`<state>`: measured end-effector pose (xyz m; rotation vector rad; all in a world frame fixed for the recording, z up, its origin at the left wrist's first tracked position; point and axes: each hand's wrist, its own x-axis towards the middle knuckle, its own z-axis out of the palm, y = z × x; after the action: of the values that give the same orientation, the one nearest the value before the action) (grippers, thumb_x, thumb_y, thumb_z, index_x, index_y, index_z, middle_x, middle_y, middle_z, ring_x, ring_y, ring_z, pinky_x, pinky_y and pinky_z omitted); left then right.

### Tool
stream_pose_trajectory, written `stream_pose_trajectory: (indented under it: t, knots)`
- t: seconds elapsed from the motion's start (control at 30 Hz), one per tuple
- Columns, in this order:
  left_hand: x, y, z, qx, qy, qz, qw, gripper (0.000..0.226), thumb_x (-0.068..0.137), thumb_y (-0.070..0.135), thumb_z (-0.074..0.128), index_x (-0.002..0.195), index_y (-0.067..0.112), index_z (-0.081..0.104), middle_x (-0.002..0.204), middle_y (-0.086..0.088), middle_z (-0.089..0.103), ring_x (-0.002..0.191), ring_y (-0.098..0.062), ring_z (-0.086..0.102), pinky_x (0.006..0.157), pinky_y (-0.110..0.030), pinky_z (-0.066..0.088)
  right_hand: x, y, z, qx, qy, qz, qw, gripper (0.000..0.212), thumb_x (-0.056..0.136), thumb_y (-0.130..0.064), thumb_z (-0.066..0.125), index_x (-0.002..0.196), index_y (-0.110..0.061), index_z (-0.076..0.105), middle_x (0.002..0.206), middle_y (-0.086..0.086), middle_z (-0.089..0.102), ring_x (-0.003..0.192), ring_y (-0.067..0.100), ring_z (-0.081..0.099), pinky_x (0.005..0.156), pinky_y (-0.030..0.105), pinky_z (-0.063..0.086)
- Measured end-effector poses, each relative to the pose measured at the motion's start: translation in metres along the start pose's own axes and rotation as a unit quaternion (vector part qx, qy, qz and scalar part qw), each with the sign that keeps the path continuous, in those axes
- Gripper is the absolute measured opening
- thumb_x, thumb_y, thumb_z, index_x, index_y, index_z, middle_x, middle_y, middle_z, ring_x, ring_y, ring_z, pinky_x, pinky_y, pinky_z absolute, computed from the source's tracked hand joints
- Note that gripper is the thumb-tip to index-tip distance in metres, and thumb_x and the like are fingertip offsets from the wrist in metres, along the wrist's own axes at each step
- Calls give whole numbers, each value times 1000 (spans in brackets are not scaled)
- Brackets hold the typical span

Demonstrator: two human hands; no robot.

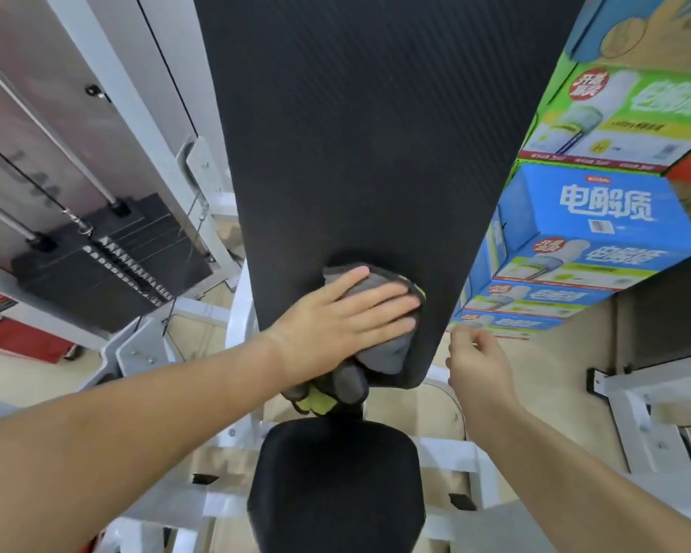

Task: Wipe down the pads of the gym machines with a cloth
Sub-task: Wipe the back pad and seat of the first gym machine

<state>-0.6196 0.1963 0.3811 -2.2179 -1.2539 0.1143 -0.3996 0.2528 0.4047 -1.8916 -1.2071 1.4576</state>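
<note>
A long black back pad (360,145) of a gym machine fills the middle of the view, with a black seat pad (336,484) below it. My left hand (336,325) lies flat with straight fingers on a grey cloth (383,353) with yellow-green trim, pressing it against the lower end of the back pad. Part of the cloth hangs bunched below the hand. My right hand (479,365) hovers just right of the pad's lower edge, fingers loosely curled, holding nothing.
A black weight stack (108,253) with guide rods stands in a white frame on the left. Stacked blue and green cartons (599,217) rise close on the right. White machine frame bars (639,417) cross the beige floor.
</note>
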Motion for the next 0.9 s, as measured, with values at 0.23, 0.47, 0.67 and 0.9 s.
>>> stream_pose_trajectory:
  t: [0.23,0.47,0.67,0.9]
  knots:
    - [9,6,2,-12,71,-136,988,67,96,34,52,160,26,33,166,-8,28,154,-34,16,123,-65,-4,1,-16,10,43,-17,-29,999,32,105,-47,39,107,-27,64,105,0,67,97,23,62,83,42,53]
    - [-29,99,78,3,-50,39,998,73,97,29,57,162,26,24,166,0,26,153,-23,23,120,-55,9,8,8,8,23,-18,-89,996,34,102,-54,44,94,-28,64,108,7,66,109,31,65,95,54,54]
    - [-52,98,76,65,-169,215,960,66,97,18,57,159,19,36,174,-2,1,160,-25,-4,116,-60,-28,4,10,-3,4,-60,-65,996,28,106,-50,45,101,-35,68,112,-8,71,114,21,65,103,52,54]
    - [-19,-27,-20,0,-9,-24,1000,67,100,17,53,162,19,27,171,-3,24,157,-27,17,128,-56,-1,-15,-35,-10,13,-71,-28,997,31,103,-55,45,125,-35,57,123,-11,64,123,20,59,111,50,48]
